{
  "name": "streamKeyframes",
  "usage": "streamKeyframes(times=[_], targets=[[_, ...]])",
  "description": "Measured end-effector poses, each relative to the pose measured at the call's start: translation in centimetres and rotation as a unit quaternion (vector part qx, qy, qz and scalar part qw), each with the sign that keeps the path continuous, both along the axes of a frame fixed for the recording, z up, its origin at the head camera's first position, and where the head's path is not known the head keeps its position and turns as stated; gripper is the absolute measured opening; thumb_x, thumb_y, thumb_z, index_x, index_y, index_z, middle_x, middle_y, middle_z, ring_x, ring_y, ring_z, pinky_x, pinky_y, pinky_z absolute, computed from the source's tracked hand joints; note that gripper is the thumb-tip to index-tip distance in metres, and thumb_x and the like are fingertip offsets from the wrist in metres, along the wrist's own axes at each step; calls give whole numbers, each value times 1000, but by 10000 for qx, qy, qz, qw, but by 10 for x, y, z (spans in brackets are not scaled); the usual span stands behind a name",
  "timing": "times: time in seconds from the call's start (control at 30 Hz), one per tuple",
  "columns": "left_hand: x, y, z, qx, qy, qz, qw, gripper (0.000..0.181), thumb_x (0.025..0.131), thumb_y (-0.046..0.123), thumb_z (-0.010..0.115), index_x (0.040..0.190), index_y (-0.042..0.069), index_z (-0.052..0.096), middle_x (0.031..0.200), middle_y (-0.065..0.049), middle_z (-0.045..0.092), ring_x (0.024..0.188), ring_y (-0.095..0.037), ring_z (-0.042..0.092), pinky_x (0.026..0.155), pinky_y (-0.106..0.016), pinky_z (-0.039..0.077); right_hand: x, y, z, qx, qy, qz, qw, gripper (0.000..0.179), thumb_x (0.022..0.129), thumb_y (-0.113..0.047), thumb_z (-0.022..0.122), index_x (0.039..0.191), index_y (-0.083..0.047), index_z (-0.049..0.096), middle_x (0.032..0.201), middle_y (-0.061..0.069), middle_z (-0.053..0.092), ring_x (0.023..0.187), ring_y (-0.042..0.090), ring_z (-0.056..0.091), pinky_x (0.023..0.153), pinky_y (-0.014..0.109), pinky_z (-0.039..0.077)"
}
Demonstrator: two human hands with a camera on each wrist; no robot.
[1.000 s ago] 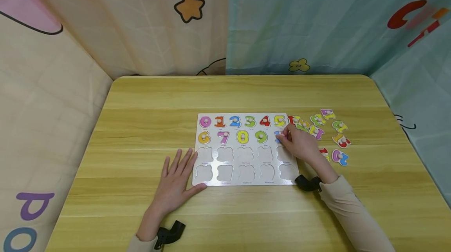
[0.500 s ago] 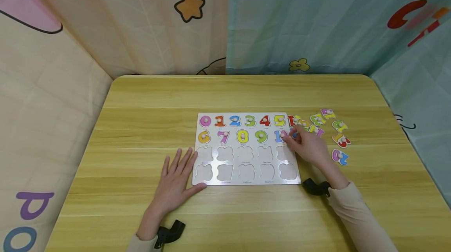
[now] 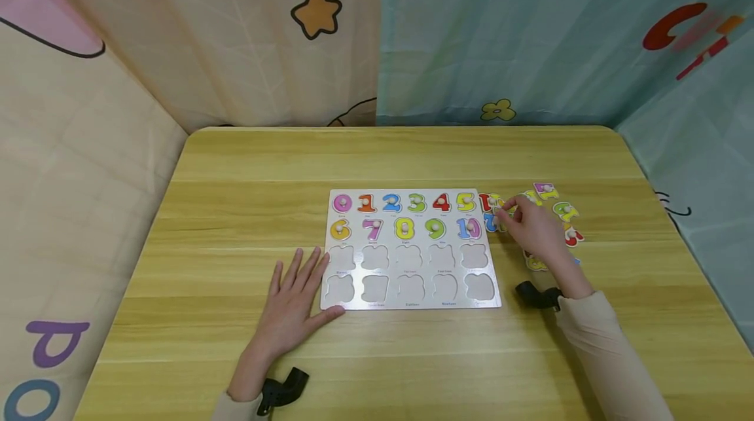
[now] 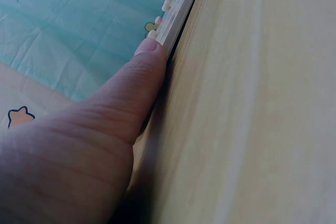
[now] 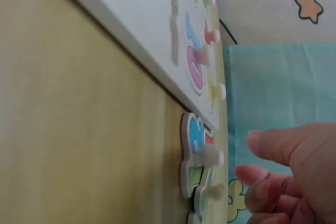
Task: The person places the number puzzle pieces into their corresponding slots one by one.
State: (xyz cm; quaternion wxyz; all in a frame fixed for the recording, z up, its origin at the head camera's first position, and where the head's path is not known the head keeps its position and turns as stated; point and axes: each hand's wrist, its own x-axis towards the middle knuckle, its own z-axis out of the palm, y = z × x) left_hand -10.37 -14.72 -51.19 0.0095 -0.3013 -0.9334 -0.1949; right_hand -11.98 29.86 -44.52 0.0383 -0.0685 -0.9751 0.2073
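Observation:
A white number puzzle board (image 3: 393,290) lies on the table, its two upper rows holding knobbed number pieces; two lower rows show bare recesses. The pink-and-blue 10 piece (image 3: 469,229) sits in its recess at the right of the second row. My left hand (image 3: 288,316) lies spread at the board's left side, with its thumb (image 4: 142,72) against the near edge. Over the loose pieces right of the board hovers my right hand (image 3: 537,230), its thumb (image 5: 278,142) and forefinger apart and nothing between them. Close to them is a blue-and-green number piece (image 5: 195,135) with a knob.
Several loose number pieces are scattered right of the board, among them a purple one (image 3: 545,190), a green one (image 3: 565,211) and a red one (image 3: 573,236). Some are partly hidden by the right hand. Printed curtains (image 3: 471,35) hang behind the wooden table (image 3: 265,159).
My right hand has let go of the 10 piece and moved right, off the board to above the loose pieces. My left hand has stayed in place.

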Motion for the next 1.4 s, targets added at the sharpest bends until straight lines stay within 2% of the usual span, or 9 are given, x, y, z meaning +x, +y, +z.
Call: streamKeyframes(times=[0.27,0.5,0.63,0.83,1.0,1.23,1.4], targets=[[-1,-1,1,-4,-14,7,10000,91,84,67,53,152,15,23,157,-7,17,142,-33,5,110,-55,-3,-29,-5,10,240,-823,-283,9959,41,95,-41,54,79,-3,59,54,3,48,47,20,44,39,29,29],[1,-1,1,-52,-45,27,10000,91,84,67,53,152,16,23,157,-6,17,143,-32,4,110,-54,-3,-45,-12,11,726,-1611,-634,9822,52,96,-45,50,62,-6,56,53,5,49,49,23,48,43,32,35],[1,-1,2,-111,-113,23,9999,91,84,67,52,153,16,22,157,-5,15,143,-31,2,111,-53,-5,-51,-14,12,939,-1860,-739,9752,55,96,-46,48,57,-7,54,51,4,48,49,23,48,45,31,33],[1,-1,2,-140,-107,36,9998,91,84,68,52,153,16,22,157,-5,15,143,-30,2,111,-53,-5,-56,-16,12,1159,-1798,-702,9743,58,97,-43,49,51,-7,49,47,3,43,44,21,46,41,27,29],[1,-1,1,-103,-67,23,9999,91,84,67,52,152,15,22,157,-6,16,143,-31,3,110,-54,-4,-60,-13,9,1242,-1523,-728,9778,57,96,-41,51,51,-7,47,48,4,42,46,23,46,43,30,31],[1,0,2,-37,0,7,10000,90,84,66,54,152,14,24,156,-7,18,142,-33,6,110,-55,-2,-66,-6,6,921,-1211,-674,9861,39,94,-34,54,68,-5,52,58,7,49,54,26,50,44,35,36],[2,-1,1,5,61,19,10000,91,83,66,54,152,14,25,156,-8,19,142,-34,6,110,-56,-2,-72,-4,3,721,-1123,-626,9891,43,93,-41,55,72,-4,57,59,7,52,54,26,50,46,37,36]])
